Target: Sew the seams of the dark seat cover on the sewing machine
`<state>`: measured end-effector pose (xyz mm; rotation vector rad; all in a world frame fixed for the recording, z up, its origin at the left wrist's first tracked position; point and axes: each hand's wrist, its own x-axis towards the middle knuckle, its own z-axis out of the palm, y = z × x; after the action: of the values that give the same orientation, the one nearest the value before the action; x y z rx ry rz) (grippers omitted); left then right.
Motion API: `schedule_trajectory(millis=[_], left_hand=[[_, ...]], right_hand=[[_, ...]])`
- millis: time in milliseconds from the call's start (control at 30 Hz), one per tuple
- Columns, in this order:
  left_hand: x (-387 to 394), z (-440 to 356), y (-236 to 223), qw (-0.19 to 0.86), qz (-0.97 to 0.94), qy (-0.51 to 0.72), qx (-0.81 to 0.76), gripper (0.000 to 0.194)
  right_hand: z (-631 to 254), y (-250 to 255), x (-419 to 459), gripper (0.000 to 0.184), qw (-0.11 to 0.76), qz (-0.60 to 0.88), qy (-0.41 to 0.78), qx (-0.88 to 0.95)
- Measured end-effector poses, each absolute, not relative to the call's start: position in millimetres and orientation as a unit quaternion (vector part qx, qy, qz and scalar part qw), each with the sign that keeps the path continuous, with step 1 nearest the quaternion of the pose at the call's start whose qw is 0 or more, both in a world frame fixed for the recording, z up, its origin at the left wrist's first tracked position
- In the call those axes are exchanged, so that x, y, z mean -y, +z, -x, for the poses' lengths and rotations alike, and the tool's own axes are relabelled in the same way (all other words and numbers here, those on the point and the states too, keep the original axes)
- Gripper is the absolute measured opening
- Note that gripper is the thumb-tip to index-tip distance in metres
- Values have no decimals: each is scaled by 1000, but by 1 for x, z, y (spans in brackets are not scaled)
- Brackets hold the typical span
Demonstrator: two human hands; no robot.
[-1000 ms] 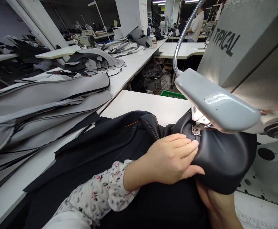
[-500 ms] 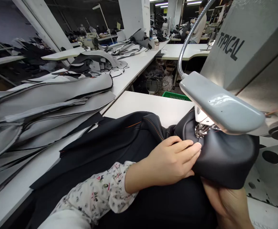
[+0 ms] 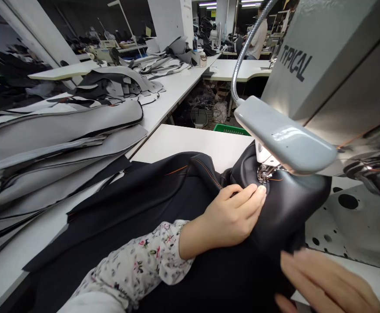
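A black leather-like cover with orange stitching (image 3: 284, 204) lies under the presser foot (image 3: 264, 174) of a sewing machine (image 3: 310, 48). My left hand (image 3: 233, 215) grips the cover just in front of the foot, its fingertips close together and pressed on a seam. The rest of the black cloth (image 3: 137, 208) spreads leftward beneath my forearm. At the lower right, my right hand (image 3: 323, 282) is apart from the cover, its fingers stretched out and thumb spread, smeared by motion. An orange thread shows beside the foot.
A grey lamp (image 3: 284, 134) on a bendy metal neck hangs over the needle area. Grey cut panels (image 3: 62, 130) are piled on the left table. A green basket (image 3: 230, 129) sits behind the machine table. Farther back, a person (image 3: 258, 39) stands among other tables.
My right hand has come out from beneath the cover's right side, moving down and right, and opened. My left hand stays on the cover. The whole view has shifted slightly.
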<state>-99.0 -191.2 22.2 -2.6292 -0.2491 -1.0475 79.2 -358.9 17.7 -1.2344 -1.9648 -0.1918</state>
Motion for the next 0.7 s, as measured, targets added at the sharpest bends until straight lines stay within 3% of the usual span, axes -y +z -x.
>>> schedule_trajectory(millis=[67, 133, 700], left_hand=[[191, 100, 21, 140, 911, -380, 83, 37], [192, 100, 20, 122, 907, -397, 77, 36], [197, 97, 28, 73, 907, -405, 85, 29]], right_hand=[[-75, 29, 339, 63, 297, 536, -186, 768], [-74, 36, 318, 58, 250, 567, -194, 761], [-105, 41, 296, 70, 226, 578, -184, 762]])
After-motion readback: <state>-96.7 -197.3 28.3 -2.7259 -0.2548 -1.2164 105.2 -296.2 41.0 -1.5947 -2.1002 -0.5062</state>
